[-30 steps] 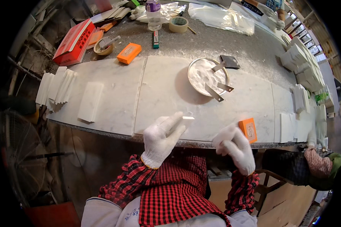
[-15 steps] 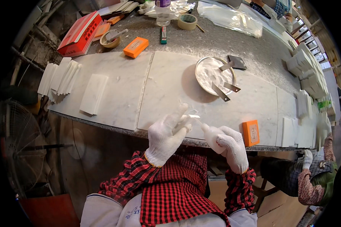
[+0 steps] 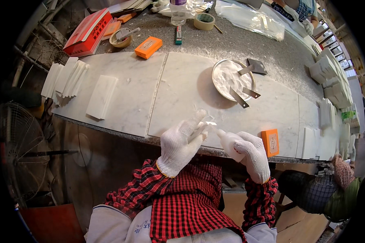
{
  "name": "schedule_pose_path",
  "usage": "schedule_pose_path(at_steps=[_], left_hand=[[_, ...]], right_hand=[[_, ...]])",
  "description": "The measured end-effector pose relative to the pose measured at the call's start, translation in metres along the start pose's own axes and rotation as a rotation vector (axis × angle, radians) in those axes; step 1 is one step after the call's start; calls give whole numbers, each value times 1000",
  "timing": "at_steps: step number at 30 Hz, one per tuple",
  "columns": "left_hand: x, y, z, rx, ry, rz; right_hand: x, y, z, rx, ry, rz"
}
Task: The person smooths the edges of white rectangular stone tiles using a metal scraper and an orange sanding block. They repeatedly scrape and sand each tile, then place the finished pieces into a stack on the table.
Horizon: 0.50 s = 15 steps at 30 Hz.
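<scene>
My gloved left hand (image 3: 180,146) is closed around a small white piece (image 3: 210,123), whose bright end sticks out past the fingertips. Most of that piece is hidden by the glove. My gloved right hand (image 3: 253,156) grips a small translucent squeeze bottle (image 3: 228,141), tilted so that its narrow nozzle points at the white piece. Whether the nozzle touches it I cannot tell. Both hands are just above the front edge of a marble slab (image 3: 182,89). Beyond them stands a metal bowl (image 3: 214,84) of white powder with several flat metal blades (image 3: 239,98) in it.
An orange box (image 3: 270,142) stands right of my right hand, another (image 3: 149,47) farther left. Stacked white tiles (image 3: 67,77) line both sides. At the back are a red box (image 3: 87,32), a tape roll (image 3: 204,21) and a bottle (image 3: 178,14). Another person (image 3: 312,190) is at right.
The view has shifted slightly, moving the tabletop things a little. My hands keep their holds, with the nozzle still at the white piece. The person at right has moved an arm.
</scene>
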State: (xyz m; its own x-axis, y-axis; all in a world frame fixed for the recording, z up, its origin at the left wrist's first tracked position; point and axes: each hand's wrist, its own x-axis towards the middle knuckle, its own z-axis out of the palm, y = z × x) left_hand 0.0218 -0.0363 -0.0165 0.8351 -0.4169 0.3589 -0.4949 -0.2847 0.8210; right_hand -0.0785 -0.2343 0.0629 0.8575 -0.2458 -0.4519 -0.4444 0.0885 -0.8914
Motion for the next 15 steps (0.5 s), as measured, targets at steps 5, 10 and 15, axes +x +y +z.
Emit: schedule_pose_path(at_steps=[5, 10, 15], left_hand=[[1, 1, 0, 4, 3, -4], [1, 2, 0, 16, 5, -2], [2, 4, 0, 14, 10, 13]], right_hand=[[0, 1, -1, 4, 0, -4], [0, -1, 0, 5, -2, -8], [1, 0, 0, 4, 0, 0]])
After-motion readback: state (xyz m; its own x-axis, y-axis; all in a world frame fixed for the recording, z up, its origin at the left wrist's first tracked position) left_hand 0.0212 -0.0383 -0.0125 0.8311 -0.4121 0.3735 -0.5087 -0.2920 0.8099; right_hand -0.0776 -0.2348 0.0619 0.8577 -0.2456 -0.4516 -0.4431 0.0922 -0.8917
